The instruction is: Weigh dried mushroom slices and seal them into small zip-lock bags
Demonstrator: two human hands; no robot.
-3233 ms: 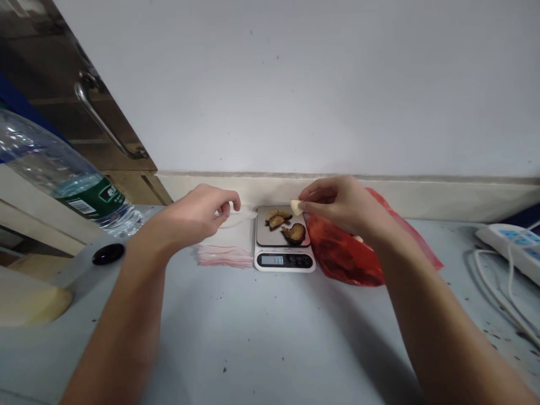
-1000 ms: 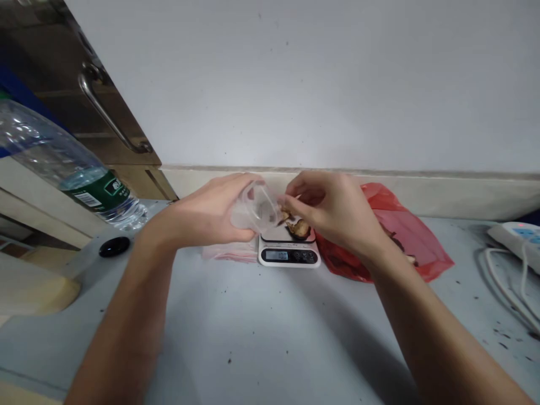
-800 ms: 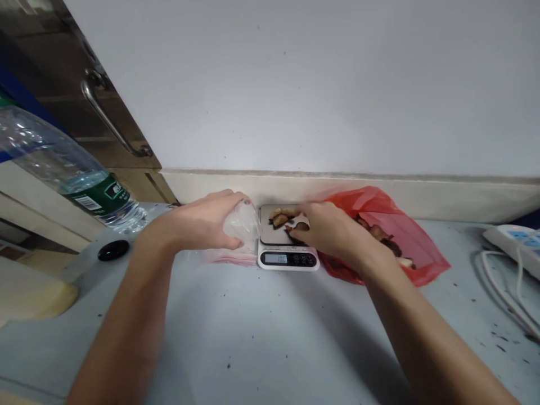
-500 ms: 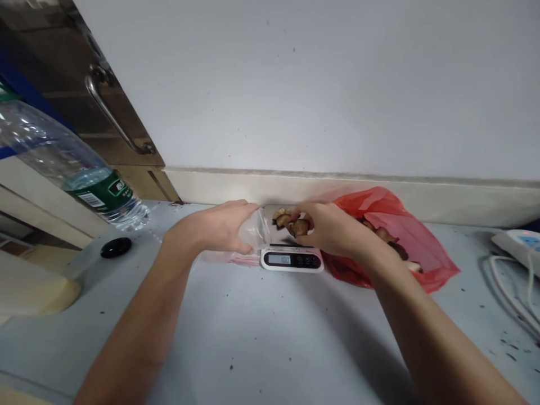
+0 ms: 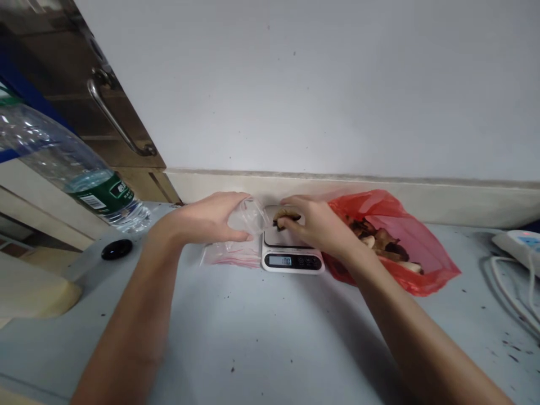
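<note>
A small white kitchen scale (image 5: 292, 260) with a lit display stands by the wall's base. My left hand (image 5: 213, 216) is closed around a small clear plastic bag (image 5: 248, 217), held open just left of the scale. My right hand (image 5: 314, 223) lies over the scale's platform, fingers pinched on brown dried slices (image 5: 285, 215) at the bag's mouth. A red plastic bag (image 5: 392, 242) with more dried pieces lies open to the right of the scale.
A stack of clear zip bags with red strips (image 5: 230, 256) lies left of the scale. A tilted water bottle (image 5: 67, 166) and a black cap (image 5: 116, 248) are at the left. A white power strip (image 5: 517, 243) with cords sits at the right edge.
My left hand picked up a clear bag and holds it open. My right hand dropped the pale piece, gathered brown slices off the scale and moved them to the bag's mouth.
</note>
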